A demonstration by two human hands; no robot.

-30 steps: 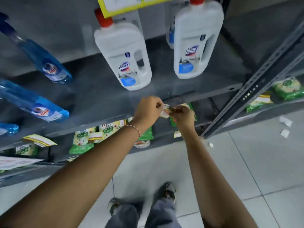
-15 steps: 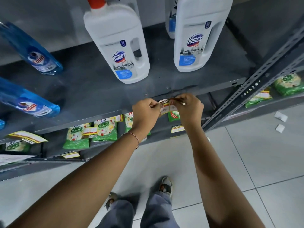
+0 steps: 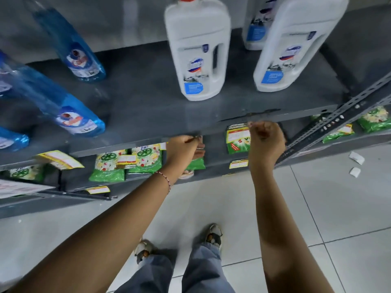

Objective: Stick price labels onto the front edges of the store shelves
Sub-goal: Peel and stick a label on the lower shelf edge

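both hands are working at the front edge of the grey metal shelf (image 3: pixel 211 115). the right hand (image 3: pixel 266 142) is curling almost into a fist, its thumb and forefinger pinching the upper right corner of a price label (image 3: pixel 237 134) that is hanging just under the shelf's front edge; the label is yellow-bordered with white and red print, and whether it is already sticking to the metal cannot be told. the left hand (image 3: pixel 184 149) is sitting lower and to the left, apart from the label, its fingers folding loosely inward with something small and pale at the fingertips that is too blurred to name, so whether it is gripping anything cannot be told. a beaded bracelet (image 3: pixel 166 180) is circling the left wrist. on top of the shelf two white cleaner bottles (image 3: pixel 196 53) are standing near the front, with blue spray bottles (image 3: pixel 72 47) to their left. on the shelf below, green detergent packets (image 3: pixel 129 163) are lying in a row, and another yellow price label (image 3: pixel 238 164) is already sticking on that lower shelf's edge. small white paper scraps (image 3: pixel 356 158) are lying on the pale tiled floor (image 3: pixel 338 208) at the right.
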